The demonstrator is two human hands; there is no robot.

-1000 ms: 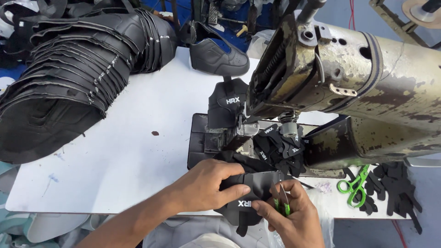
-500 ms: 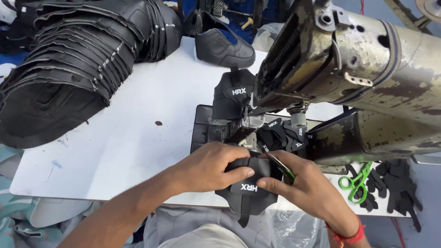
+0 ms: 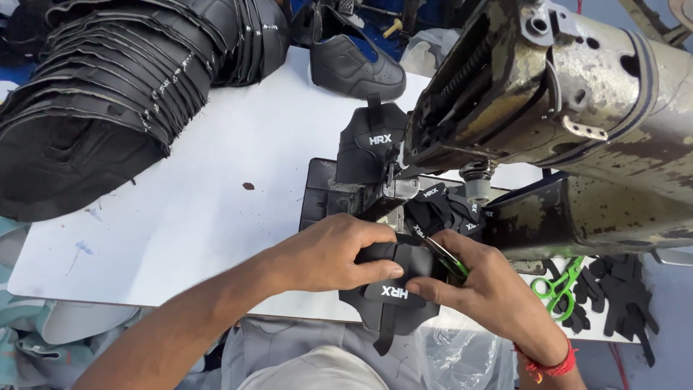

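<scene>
Head view, looking down on a white desk (image 3: 188, 217) with an old industrial sewing machine (image 3: 563, 108) at right. Left hand (image 3: 328, 253) pressed flat over a black shoe tongue piece (image 3: 393, 307), fingers curled along its upper edge, grip closed on the piece. Right hand (image 3: 487, 292) pinching the same piece at its right side, thumb on the top face, with green-handled thread snips (image 3: 449, 261) tucked under the fingers, blades pointing up-left toward the needle area. Tongue piece lying at the near edge of the desk, just in front of the machine bed, its tail hanging over the edge.

Second tongue piece (image 3: 375, 148) behind the presser foot, upright against the machine head. Small black label pieces (image 3: 440, 209) bunched beside the needle post. Large fanned stack of black shoe uppers (image 3: 108, 108) at far left; one finished black upper (image 3: 357, 68) at the back. Green scissors (image 3: 556, 289) and black offcuts (image 3: 613, 296) at right, under the machine arm.

Judgement on doing the trim well: keep piece flat and taut between both hands, snip tips close to the seam, angled away from the fabric, left fingertips clear of the blades.
</scene>
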